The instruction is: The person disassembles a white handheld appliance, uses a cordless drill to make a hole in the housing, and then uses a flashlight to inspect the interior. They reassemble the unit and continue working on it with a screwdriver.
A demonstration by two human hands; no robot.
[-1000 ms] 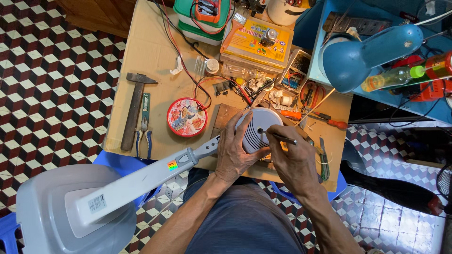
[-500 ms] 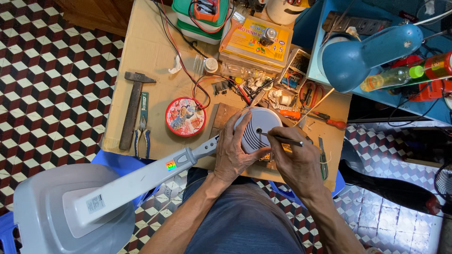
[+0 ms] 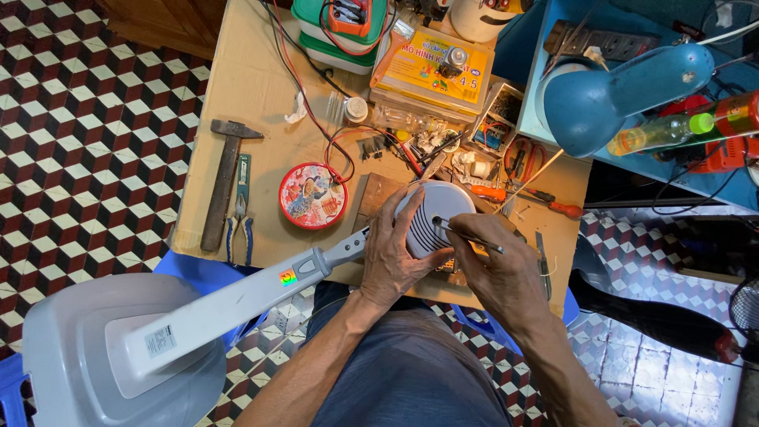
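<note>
Your grey fan motor housing (image 3: 433, 215), round and slotted, lies face-up at table centre; its grey stand (image 3: 237, 300) trails toward eight o'clock.

At the centre, the left hand (image 3: 395, 257) wraps around a round grey housing (image 3: 435, 213) with slotted vents, which sits on a long grey pole (image 3: 237, 304) running out toward eight o'clock to a wide grey base (image 3: 71, 356). The right hand (image 3: 506, 277), at four o'clock of the housing, grips a thin screwdriver (image 3: 466, 235), its tip touching the housing. On the cardboard-covered table (image 3: 245, 95), a round red tin (image 3: 313, 196) lies at nine o'clock of the housing, and a hammer (image 3: 224, 182) and pliers (image 3: 239, 213) lie farther that way. A blue lamp (image 3: 624, 87) is at two o'clock.
</note>
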